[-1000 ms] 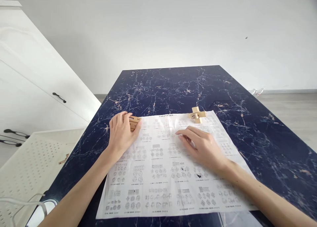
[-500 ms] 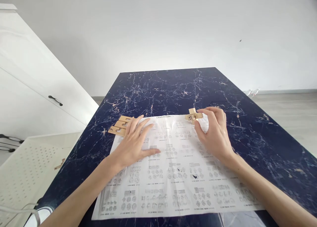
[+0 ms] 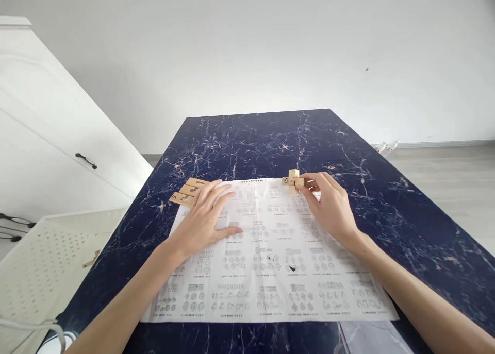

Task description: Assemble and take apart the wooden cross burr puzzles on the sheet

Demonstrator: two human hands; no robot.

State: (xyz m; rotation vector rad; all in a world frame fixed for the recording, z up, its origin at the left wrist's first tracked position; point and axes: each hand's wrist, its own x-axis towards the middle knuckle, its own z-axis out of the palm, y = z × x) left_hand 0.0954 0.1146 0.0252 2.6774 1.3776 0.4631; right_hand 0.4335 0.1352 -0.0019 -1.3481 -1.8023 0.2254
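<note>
A large printed instruction sheet (image 3: 266, 246) with rows of small diagrams lies under both my hands. My left hand (image 3: 203, 209) rests on its upper left part, fingers spread. The fingertips are beside or over several notched wooden puzzle pieces (image 3: 189, 191), lying side by side and partly hidden by the fingers. At the sheet's upper right edge, my right hand (image 3: 328, 204) pinches a cross-shaped wooden burr puzzle (image 3: 293, 173) between thumb and fingers. A dark letter-like mark shows on its left arm. Its right side is covered by the fingertips.
The dark blue marble-patterned table (image 3: 255, 142) reaches back toward a white wall. At left stand a white cabinet (image 3: 46, 106) and a perforated cream surface (image 3: 58, 251) with a small wooden piece (image 3: 91, 259) on it. A cable (image 3: 54, 329) is at lower left.
The burr puzzle has turned in my right hand, so a block end now faces me. My left hand keeps its spread pose on the sheet. The view has shifted slightly.
</note>
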